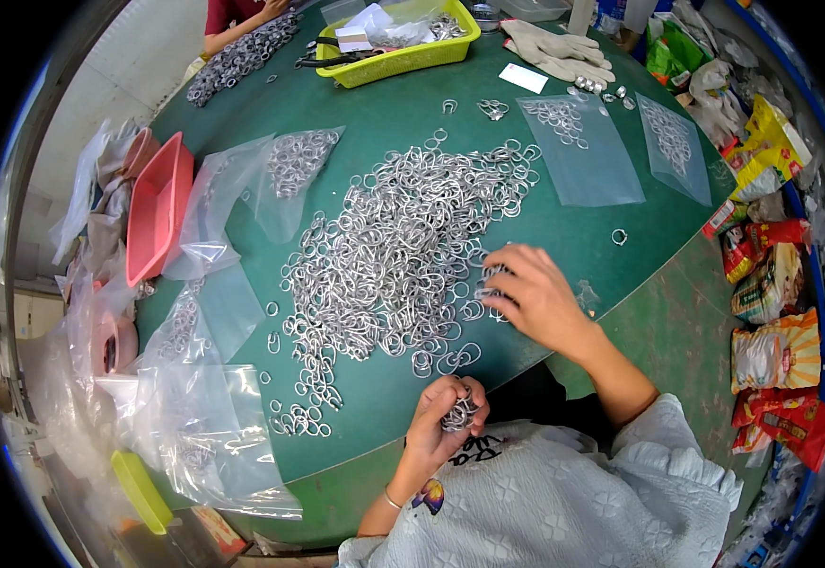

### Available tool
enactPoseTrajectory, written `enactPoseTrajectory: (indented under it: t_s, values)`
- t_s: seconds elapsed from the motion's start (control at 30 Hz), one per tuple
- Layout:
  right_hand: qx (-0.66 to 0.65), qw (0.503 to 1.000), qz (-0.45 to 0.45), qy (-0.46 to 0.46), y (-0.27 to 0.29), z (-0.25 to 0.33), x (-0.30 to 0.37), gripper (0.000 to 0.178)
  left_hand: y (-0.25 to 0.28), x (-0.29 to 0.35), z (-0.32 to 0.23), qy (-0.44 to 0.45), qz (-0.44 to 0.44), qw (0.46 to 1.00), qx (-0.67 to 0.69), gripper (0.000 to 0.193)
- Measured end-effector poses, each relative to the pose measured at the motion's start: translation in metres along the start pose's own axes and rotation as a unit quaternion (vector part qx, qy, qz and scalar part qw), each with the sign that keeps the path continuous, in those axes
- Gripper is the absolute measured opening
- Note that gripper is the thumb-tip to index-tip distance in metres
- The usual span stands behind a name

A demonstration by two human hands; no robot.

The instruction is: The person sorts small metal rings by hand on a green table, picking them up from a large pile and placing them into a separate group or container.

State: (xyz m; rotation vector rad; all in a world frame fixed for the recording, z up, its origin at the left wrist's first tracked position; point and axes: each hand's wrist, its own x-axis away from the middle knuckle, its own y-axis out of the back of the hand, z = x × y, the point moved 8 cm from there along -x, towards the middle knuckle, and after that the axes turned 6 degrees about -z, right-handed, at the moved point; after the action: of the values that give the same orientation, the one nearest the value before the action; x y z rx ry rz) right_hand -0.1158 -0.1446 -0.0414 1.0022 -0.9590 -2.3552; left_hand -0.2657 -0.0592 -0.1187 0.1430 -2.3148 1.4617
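Observation:
A big heap of small silvery metal rings (384, 246), many of them shaped like horseshoes, spreads over the green table (583, 251). Close to my body, my left hand (436, 426) is closed around a bunch of metal rings (460, 411), some showing between thumb and fingers. My right hand (540, 298) reaches over the heap's right edge, its fingers apart and bent down toward loose rings there. The fingertips touch or nearly touch those rings; whether any are pinched is hidden.
Clear plastic bags with rings lie left (304, 161) and right (564, 133). A pink tray (160, 210) stands at the left edge, a yellow basket (398, 61) at the back beside work gloves (559, 52). Coloured packages (777, 350) line the right. Another person's arm (242, 28) is far left.

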Motion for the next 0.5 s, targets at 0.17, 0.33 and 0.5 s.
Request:
enactPoseTrajectory:
  t_s: [0.17,0.33,0.5]
  values:
    - [-0.007,0.998,-0.028,-0.062,0.016,-0.020,-0.013,0.025,-0.002,-0.001,-0.001,0.000,0.045,0.998,0.051,0.021]
    - [-0.008,0.999,-0.028,-0.020,0.013,-0.037,-0.049,0.045,-0.001,-0.002,-0.001,0.005,0.041,0.998,0.051,0.021]
    - [0.068,0.994,0.074,0.043,-0.016,-0.040,-0.055,0.049,-0.002,-0.003,-0.001,0.004,0.009,1.000,0.017,0.023]
